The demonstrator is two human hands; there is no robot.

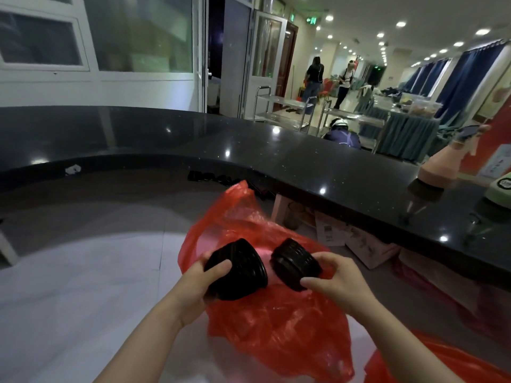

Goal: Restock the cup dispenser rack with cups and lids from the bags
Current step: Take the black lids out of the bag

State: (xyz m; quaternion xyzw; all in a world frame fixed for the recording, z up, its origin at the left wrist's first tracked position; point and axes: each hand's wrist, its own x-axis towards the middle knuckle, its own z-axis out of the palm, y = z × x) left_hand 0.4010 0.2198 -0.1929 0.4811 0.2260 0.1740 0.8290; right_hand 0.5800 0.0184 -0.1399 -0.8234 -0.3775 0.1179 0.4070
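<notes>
A crumpled red plastic bag (273,322) lies on the pale lower work surface in front of me. My left hand (197,283) grips a stack of black lids (240,268) above the bag's mouth. My right hand (336,280) holds a second, shorter stack of black lids (294,262) just to the right of the first. The two stacks are tilted toward each other and a small gap separates them. More black lids (210,176) lie in a row further back, under the counter's edge. No dispenser rack shows in this view.
A curved black stone counter (290,161) runs across above the work surface. A pink spray bottle (442,164) and a green item (500,186) stand on it at the right. Another red bag (442,363) lies at the bottom right. Cardboard boxes (345,233) sit under the counter. People and steel trolleys are far behind.
</notes>
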